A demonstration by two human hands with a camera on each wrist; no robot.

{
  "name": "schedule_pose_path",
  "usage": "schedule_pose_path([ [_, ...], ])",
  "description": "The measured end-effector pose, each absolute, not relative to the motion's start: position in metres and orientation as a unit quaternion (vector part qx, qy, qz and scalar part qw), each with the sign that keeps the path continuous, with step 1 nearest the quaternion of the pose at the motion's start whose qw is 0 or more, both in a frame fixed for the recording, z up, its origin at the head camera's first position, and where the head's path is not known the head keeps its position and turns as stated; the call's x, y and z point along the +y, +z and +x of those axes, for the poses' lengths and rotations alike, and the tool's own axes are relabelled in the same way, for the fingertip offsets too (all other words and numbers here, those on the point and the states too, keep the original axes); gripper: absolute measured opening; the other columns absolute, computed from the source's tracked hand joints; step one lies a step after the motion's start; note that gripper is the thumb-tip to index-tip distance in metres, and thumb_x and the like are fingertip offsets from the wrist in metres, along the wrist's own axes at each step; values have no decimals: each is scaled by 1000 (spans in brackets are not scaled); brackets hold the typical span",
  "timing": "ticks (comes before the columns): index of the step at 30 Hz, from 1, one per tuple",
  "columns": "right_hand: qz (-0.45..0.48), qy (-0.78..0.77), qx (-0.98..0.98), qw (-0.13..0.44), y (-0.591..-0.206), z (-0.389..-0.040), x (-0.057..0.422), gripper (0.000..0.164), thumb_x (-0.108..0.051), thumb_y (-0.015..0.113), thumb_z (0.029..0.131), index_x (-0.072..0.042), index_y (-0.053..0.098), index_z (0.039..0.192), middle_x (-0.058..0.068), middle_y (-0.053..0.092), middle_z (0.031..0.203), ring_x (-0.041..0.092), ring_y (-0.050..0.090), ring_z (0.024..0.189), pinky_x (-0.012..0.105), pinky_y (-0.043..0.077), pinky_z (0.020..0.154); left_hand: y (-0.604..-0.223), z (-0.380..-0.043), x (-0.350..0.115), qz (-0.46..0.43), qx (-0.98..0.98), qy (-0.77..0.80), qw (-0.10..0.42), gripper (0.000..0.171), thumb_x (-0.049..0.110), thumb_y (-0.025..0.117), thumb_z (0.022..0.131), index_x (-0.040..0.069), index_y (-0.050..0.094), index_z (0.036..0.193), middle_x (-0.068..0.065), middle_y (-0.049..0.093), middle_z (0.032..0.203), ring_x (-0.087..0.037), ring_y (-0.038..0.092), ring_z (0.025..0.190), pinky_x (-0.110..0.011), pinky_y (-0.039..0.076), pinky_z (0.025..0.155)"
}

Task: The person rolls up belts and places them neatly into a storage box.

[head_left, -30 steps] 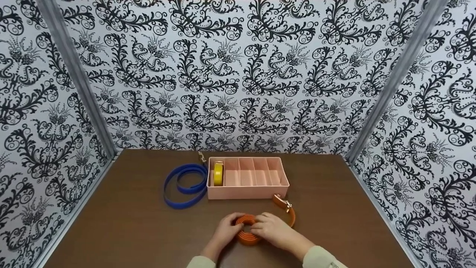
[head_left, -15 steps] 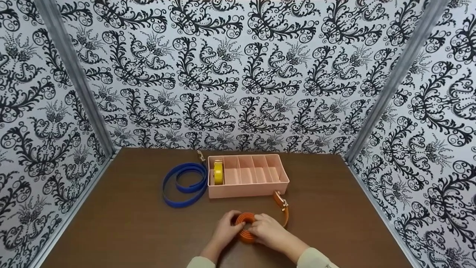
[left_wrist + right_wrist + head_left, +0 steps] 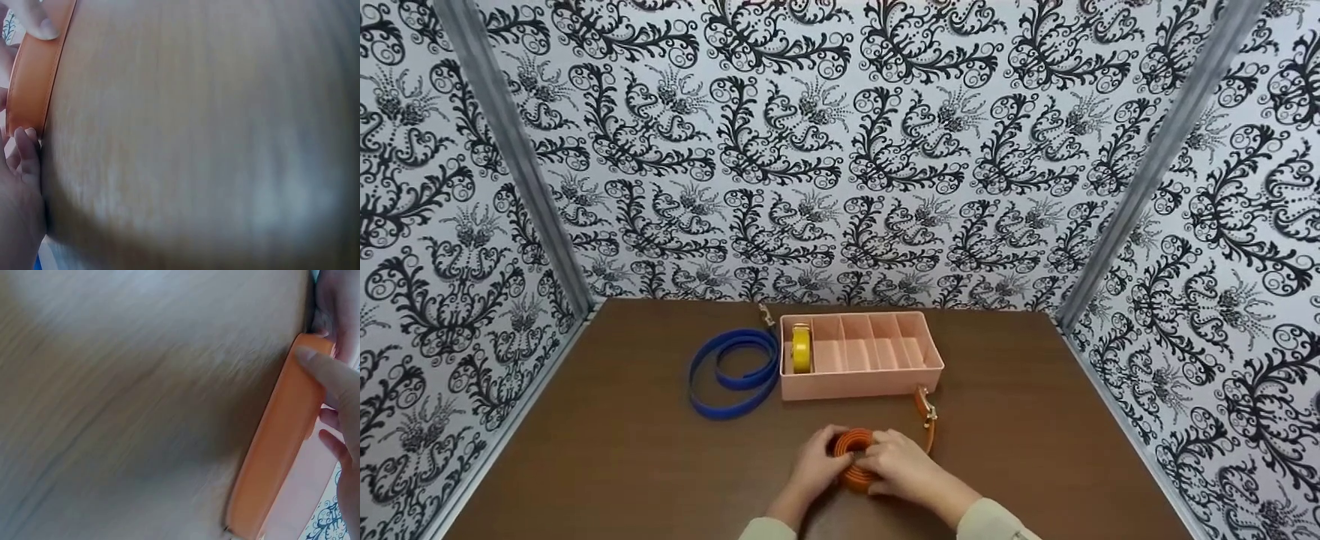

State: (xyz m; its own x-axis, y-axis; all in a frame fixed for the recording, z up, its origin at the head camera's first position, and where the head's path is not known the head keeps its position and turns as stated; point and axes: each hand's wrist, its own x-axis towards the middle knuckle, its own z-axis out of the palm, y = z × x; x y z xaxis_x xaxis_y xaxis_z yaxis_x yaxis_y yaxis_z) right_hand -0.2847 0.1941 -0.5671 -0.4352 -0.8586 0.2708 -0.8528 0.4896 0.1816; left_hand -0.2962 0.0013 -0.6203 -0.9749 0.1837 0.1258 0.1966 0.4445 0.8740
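An orange strap is wound into a tight coil standing on edge on the table, near its front. My left hand holds the coil's left side, thumb at its inner opening. On the right, my right hand grips the coil, with fingers reaching into the middle. The strap's loose end runs out behind the right hand to a gold-coloured metal clasp. In the right wrist view, a thumb presses the flat face of the strap. Stitching lines the strap's edge in the left wrist view.
Behind the hands stands a pink compartment box. A rolled yellow strap sits in its leftmost compartment. Left of the box lies a loosely coiled blue strap with a metal clasp. Patterned walls enclose the brown table.
The orange strap's loose end and clasp have drawn left, closer to the coil. My right hand has shifted slightly left and turned round the coil; my left hand has stayed nearly still.
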Motion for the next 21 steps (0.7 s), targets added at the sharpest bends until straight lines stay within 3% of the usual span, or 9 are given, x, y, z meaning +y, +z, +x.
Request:
schedule_pose_path([
  [4,513,-15,-845,150,-568,-284,206,42,-40,87,61,-25,76,99,-12,67,89,12,48,81,28,39,68,-621,-294,1,-124,-849,-514,6,34,13,73,79,18,70,112,-3,65,114,-27,59,108,-48,45,92],
  [10,512,7,-852,105,-566,-287,215,42,-33,87,63,-25,76,103,-16,66,99,11,48,88,28,39,77,-622,-293,2,-142,-823,-551,3,37,6,68,74,15,72,110,-2,67,109,-25,60,104,-44,46,88],
  [21,502,-25,-859,96,-565,-290,201,25,-35,86,62,-24,74,80,-15,58,75,10,43,75,27,36,68,-622,-295,2,-140,-828,-543,-12,35,17,72,86,12,68,120,-10,65,120,-34,57,113,-52,43,96],
])
